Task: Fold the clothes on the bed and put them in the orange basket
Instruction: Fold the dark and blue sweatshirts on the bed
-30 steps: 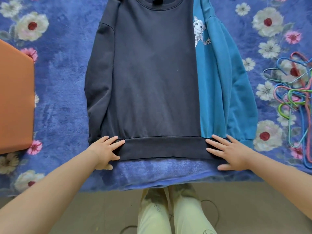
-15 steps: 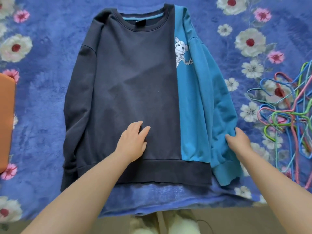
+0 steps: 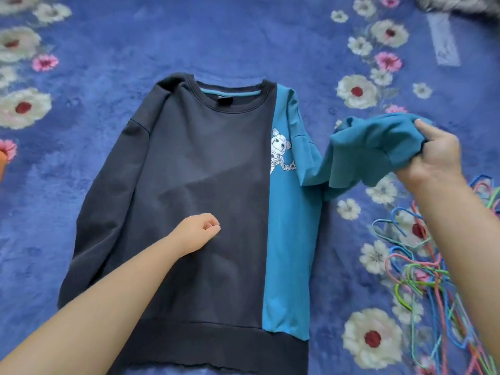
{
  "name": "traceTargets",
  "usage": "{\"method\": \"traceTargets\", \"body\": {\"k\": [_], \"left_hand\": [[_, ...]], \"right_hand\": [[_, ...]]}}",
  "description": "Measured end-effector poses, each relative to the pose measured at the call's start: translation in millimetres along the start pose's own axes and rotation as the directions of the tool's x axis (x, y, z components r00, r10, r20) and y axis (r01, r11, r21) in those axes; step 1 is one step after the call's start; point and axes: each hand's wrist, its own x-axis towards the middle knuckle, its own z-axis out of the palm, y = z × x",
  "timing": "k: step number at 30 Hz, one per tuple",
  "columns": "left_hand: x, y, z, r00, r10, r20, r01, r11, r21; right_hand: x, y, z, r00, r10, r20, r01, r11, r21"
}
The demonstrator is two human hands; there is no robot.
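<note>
A sweatshirt [image 3: 194, 185], dark grey on the left and teal on the right with a small white bear print, lies flat on the bed with its neck away from me. My right hand [image 3: 433, 155] grips the bunched teal sleeve [image 3: 378, 150] and holds it lifted out to the right of the body. My left hand [image 3: 198, 228] rests on the dark front near the middle, its fingers curled with nothing in them. A sliver of the orange basket [image 3: 2, 165] shows at the far left edge.
The blue floral blanket [image 3: 243, 36] covers the bed all round the sweatshirt. A tangle of coloured wire hangers [image 3: 438, 280] lies at the right. Something grey and furry [image 3: 454, 2] sits at the top right corner.
My right hand has taken the teal sleeve and lifted it up and out to the right. My left hand has moved up the dark front and curled its fingers. The view has shifted forward.
</note>
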Motion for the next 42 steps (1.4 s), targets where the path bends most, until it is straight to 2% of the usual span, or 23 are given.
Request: {"method": "traceTargets", "body": {"k": [2,4,6,7,9,11,12,13,14,16,17,18,20,21,23,25,27,29,32,34,37,39,42], "left_hand": [[0.2,-3.5,-23.8,0.996,-0.016,-0.085,0.004,0.991,-0.135],[1.9,-11.4,-50.7,0.982,-0.059,-0.181,0.009,0.963,-0.268],[3.3,-19.2,-75.8,0.955,-0.140,-0.263,0.006,0.893,-0.451],[4.3,-22.2,-88.4,0.940,-0.195,-0.279,0.008,0.832,-0.554],[7.6,-30.9,-110.4,0.924,-0.294,-0.244,0.032,0.695,-0.718],[11.9,-40.4,-121.4,0.926,-0.333,-0.179,0.084,0.642,-0.762],[15.9,-45.1,-123.9,0.927,-0.344,-0.150,0.116,0.642,-0.758],[22.0,-49.6,-124.4,0.928,-0.349,-0.129,0.139,0.646,-0.750],[28.3,-51.2,-123.4,0.931,-0.346,-0.117,0.150,0.654,-0.741],[40.2,-50.4,-118.3,0.927,-0.353,-0.128,0.163,0.685,-0.710],[48.8,-51.3,-113.6,0.917,-0.353,-0.188,0.166,0.765,-0.623],[54.9,-50.0,-110.8,0.896,-0.332,-0.295,0.167,0.868,-0.468],[66.2,-45.0,-104.5,0.817,-0.217,-0.534,0.165,0.976,-0.145],[68.8,-39.7,-105.2,0.769,-0.149,-0.622,0.159,0.986,-0.040],[80.3,-31.1,-111.2,0.702,-0.024,-0.712,0.128,0.987,0.093],[98.1,-31.2,-117.8,0.728,0.080,-0.681,0.101,0.970,0.222],[111.9,-33.2,-126.2,0.828,0.098,-0.552,0.121,0.930,0.347],[122.8,-35.0,-133.2,0.905,0.070,-0.419,0.170,0.844,0.509],[126.9,-32.7,-136.4,0.942,0.077,-0.327,0.166,0.740,0.652],[126.4,-31.9,-139.4,0.944,0.075,-0.321,0.136,0.798,0.587],[120.6,-33.6,-149.7,0.930,0.067,-0.361,0.083,0.920,0.383],[117.5,-34.7,-159.2,0.932,0.071,-0.356,0.075,0.922,0.380],[116.4,-32.6,-172.9,0.900,0.073,-0.430,0.124,0.903,0.412]], "right_hand": [[1.6,15.9,48.5,0.992,0.045,0.121,-0.048,0.999,0.018],[-2.2,47.7,95.7,0.989,0.110,0.104,-0.115,0.992,0.046],[-8.2,93.8,123.0,0.954,0.272,0.123,-0.287,0.951,0.119],[-14.0,117.5,126.9,0.912,0.388,0.137,-0.399,0.914,0.069],[-27.5,160.3,119.6,0.766,0.637,0.081,-0.596,0.753,-0.279],[-36.0,182.9,94.1,0.633,0.770,-0.081,-0.612,0.434,-0.661],[-36.7,186.4,82.7,0.622,0.767,-0.159,-0.576,0.311,-0.756],[-32.1,187.7,72.0,0.652,0.725,-0.221,-0.554,0.257,-0.792],[-24.8,183.4,63.5,0.718,0.649,-0.252,-0.528,0.272,-0.805],[-3.0,169.9,52.3,0.861,0.435,-0.263,-0.443,0.389,-0.808],[10.8,163.4,48.7,0.922,0.303,-0.242,-0.356,0.415,-0.837],[24.3,155.9,47.4,0.971,0.152,-0.187,-0.231,0.367,-0.901],[56.0,142.4,43.4,0.994,-0.102,0.040,0.041,0.014,-0.999],[70.8,135.6,43.3,0.981,-0.104,0.167,0.142,-0.215,-0.966],[99.6,127.9,37.7,0.947,0.172,0.271,0.318,-0.608,-0.728],[118.2,127.3,33.3,0.882,0.460,0.104,0.449,-0.750,-0.487],[124.2,128.0,33.0,0.824,0.564,-0.051,0.504,-0.771,-0.389],[129.0,127.4,31.4,0.809,0.583,-0.069,0.544,-0.788,-0.288],[136.4,117.4,28.2,0.823,0.568,-0.003,0.565,-0.821,-0.084],[140.3,106.5,28.4,0.859,0.512,0.014,0.512,-0.859,-0.024],[145.0,73.7,34.0,0.910,0.394,0.129,0.410,-0.902,-0.134],[152.0,49.7,30.0,0.914,0.311,0.260,0.378,-0.885,-0.271],[163.9,36.0,22.2,0.968,0.160,0.192,0.247,-0.734,-0.633]]}}
